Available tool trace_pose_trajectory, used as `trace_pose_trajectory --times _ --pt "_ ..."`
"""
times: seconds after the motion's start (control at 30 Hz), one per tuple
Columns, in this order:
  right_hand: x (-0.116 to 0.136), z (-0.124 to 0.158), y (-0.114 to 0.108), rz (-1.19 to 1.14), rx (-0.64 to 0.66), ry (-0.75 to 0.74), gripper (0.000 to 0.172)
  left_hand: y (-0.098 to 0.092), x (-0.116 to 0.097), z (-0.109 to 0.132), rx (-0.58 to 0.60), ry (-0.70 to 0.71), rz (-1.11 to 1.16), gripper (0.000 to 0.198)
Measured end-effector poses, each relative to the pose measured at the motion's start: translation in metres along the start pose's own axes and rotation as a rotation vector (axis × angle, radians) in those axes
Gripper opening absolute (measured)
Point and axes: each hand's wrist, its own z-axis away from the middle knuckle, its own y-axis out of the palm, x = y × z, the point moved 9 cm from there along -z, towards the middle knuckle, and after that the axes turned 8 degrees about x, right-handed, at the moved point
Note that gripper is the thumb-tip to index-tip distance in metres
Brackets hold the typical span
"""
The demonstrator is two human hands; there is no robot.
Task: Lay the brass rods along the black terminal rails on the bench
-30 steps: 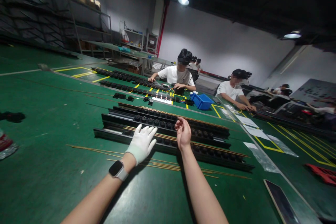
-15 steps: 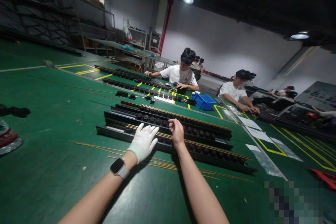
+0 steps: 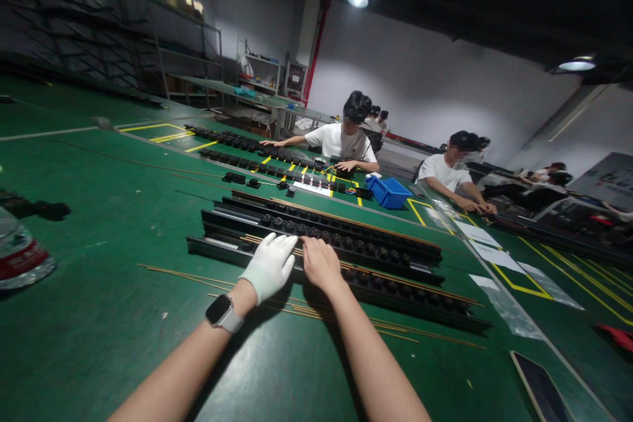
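Observation:
My left hand (image 3: 270,267), in a white glove with a watch on the wrist, lies flat with fingers spread on the nearest long black strip (image 3: 395,290) of sockets. My bare right hand (image 3: 321,265) rests right beside it on the same strip, fingers curled down onto it; what they touch is hidden. Two more black strips (image 3: 346,234) lie just behind. Thin brass rods (image 3: 198,277) lie along the green table in front of the strip and on top of the strips.
A plastic bottle (image 3: 20,254) lies at the left edge. A blue bin (image 3: 390,191) and more black parts stand farther back, where two seated people work. Clear bags and papers (image 3: 499,264) lie at right, a dark flat device (image 3: 539,386) at the lower right.
My right hand has come down and leftward from above the strips to rest next to my left hand. The left hand has stayed on the near strip.

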Motion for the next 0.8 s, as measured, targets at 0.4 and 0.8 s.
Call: trace_pose_trajectory --times 0.4,0.8 --pt "0.000 -0.001 -0.002 0.014 0.043 0.010 0.044 -0.003 0.104 0.020 -0.151 -0.365 -0.151 0.063" --pt "0.000 -0.001 0.000 0.028 0.034 -0.012 0.043 -0.015 0.100 0.019 -0.138 -0.391 -0.170 0.058"
